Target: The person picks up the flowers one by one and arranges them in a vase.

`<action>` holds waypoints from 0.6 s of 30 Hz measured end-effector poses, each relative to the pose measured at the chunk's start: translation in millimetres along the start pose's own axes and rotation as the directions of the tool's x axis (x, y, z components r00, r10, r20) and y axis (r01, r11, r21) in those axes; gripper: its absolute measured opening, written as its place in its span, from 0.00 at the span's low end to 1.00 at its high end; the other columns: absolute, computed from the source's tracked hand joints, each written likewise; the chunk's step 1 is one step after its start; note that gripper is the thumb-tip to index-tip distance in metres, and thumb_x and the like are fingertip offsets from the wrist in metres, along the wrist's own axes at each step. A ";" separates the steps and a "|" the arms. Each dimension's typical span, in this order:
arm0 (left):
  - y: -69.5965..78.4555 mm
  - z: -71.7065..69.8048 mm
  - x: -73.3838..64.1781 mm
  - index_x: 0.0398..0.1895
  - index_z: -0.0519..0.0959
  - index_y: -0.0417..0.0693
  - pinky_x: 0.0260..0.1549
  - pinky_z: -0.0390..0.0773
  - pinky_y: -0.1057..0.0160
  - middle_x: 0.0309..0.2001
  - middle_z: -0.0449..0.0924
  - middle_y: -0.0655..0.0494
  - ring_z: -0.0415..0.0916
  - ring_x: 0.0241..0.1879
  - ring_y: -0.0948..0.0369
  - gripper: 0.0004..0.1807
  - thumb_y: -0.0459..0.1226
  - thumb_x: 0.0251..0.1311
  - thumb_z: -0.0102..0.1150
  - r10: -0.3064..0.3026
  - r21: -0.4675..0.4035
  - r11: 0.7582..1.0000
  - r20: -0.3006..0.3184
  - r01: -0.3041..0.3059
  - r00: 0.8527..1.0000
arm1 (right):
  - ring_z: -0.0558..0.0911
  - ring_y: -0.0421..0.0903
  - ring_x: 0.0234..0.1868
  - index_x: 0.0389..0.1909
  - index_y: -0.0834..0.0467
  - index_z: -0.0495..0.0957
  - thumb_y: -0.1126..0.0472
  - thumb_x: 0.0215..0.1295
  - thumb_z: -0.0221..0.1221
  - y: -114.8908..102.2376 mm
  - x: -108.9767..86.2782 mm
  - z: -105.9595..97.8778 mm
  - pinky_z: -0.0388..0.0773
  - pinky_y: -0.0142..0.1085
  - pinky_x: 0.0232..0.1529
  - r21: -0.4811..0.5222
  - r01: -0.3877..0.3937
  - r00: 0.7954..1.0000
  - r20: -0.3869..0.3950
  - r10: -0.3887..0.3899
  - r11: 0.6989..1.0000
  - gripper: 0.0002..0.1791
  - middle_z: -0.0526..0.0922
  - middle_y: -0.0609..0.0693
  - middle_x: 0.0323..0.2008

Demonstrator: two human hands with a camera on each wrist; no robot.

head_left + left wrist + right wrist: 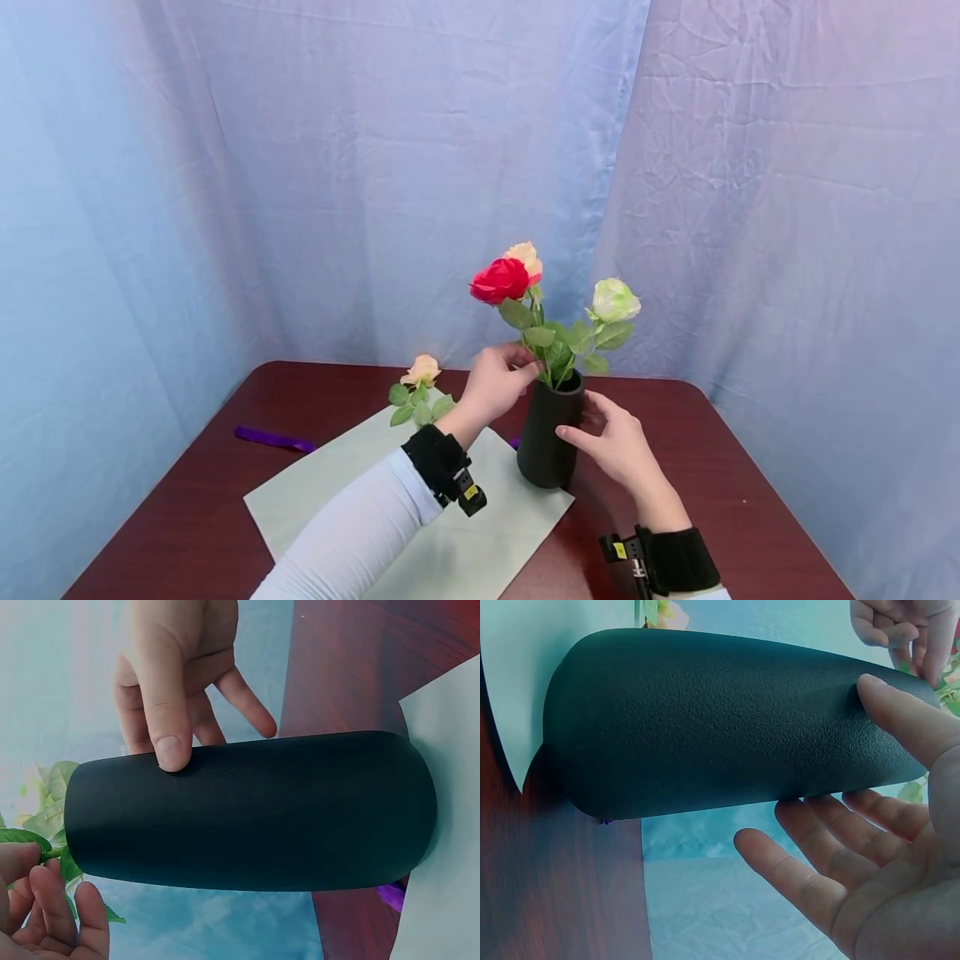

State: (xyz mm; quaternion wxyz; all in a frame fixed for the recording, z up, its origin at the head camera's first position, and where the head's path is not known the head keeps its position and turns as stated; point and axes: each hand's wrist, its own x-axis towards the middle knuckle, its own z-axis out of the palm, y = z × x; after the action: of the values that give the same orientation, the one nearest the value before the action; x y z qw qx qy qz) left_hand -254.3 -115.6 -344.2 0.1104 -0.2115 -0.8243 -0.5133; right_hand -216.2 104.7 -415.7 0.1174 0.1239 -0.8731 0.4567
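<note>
A black vase (547, 442) stands near the right corner of a pale green sheet. Out of its mouth rise a red rose (500, 282), a cream rose (527, 257) behind it and a pale green rose (615, 300) leaning right. My left hand (498, 383) is at the rim, its thumb and finger pinching a green stem (51, 855). On the vase's right side, my right hand (615, 437) holds the upper body, with the thumb (892, 705) on one face and fingers touching the other. The stem ends inside the vase are hidden.
The pale green sheet (450, 558) lies across the dark red table (675, 467). A peach rose (422, 370) with leaves lies at its far corner, partly behind my left arm. A purple ribbon (273, 438) extends from the sheet's left side. Blue curtains (450, 167) hang behind.
</note>
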 end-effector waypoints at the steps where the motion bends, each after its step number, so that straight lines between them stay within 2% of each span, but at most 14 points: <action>1: -0.6 0.1 0.1 0.33 0.85 0.50 0.26 0.78 0.61 0.28 0.85 0.49 0.79 0.25 0.61 0.07 0.41 0.67 0.64 0.004 0.003 1.000 -0.003 -0.004 1.000 | 0.82 0.57 0.58 0.71 0.56 0.69 0.46 0.61 0.72 -0.5 -0.1 0.3 0.82 0.51 0.51 0.003 -0.002 1.000 0.000 0.002 1.000 0.40 0.80 0.58 0.60; 4: -2.5 1.4 0.4 0.32 0.85 0.50 0.25 0.77 0.62 0.26 0.84 0.51 0.77 0.24 0.62 0.06 0.40 0.66 0.65 0.015 0.014 1.000 -0.001 -0.015 1.000 | 0.82 0.57 0.58 0.71 0.57 0.69 0.47 0.61 0.72 -0.4 -0.2 0.8 0.82 0.51 0.50 0.006 -0.003 1.000 -0.003 0.003 1.000 0.40 0.80 0.59 0.60; 8: -5.5 3.7 1.5 0.32 0.85 0.49 0.24 0.77 0.62 0.26 0.84 0.48 0.79 0.22 0.62 0.05 0.38 0.66 0.65 0.014 0.006 1.000 0.009 -0.014 1.000 | 0.82 0.57 0.57 0.71 0.56 0.69 0.47 0.61 0.72 -0.4 -0.2 1.5 0.82 0.51 0.50 -0.001 -0.005 1.000 -0.008 0.005 1.000 0.40 0.81 0.58 0.59; 14: -6.7 5.3 2.9 0.32 0.84 0.48 0.25 0.79 0.62 0.26 0.83 0.49 0.84 0.27 0.49 0.06 0.38 0.67 0.64 -0.007 -0.026 1.000 0.028 0.007 1.000 | 0.82 0.56 0.58 0.71 0.56 0.69 0.46 0.61 0.72 -0.6 0.5 2.0 0.82 0.51 0.50 -0.006 -0.009 1.000 -0.009 0.009 1.000 0.41 0.81 0.57 0.59; 18: -6.7 5.6 3.8 0.32 0.84 0.49 0.26 0.79 0.62 0.24 0.83 0.51 0.84 0.28 0.46 0.06 0.38 0.68 0.64 -0.012 -0.007 1.000 0.032 0.012 0.999 | 0.82 0.57 0.58 0.72 0.57 0.69 0.46 0.61 0.72 -0.2 0.5 2.1 0.82 0.51 0.50 -0.007 -0.014 1.000 -0.008 0.014 1.000 0.42 0.80 0.58 0.60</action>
State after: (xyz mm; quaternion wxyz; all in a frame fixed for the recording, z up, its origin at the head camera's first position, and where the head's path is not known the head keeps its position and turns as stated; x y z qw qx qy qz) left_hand -260.5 -112.2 -350.5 0.0934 -0.2150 -0.8254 -0.5136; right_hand -216.8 102.9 -416.5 0.1183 0.1154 -0.8749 0.4552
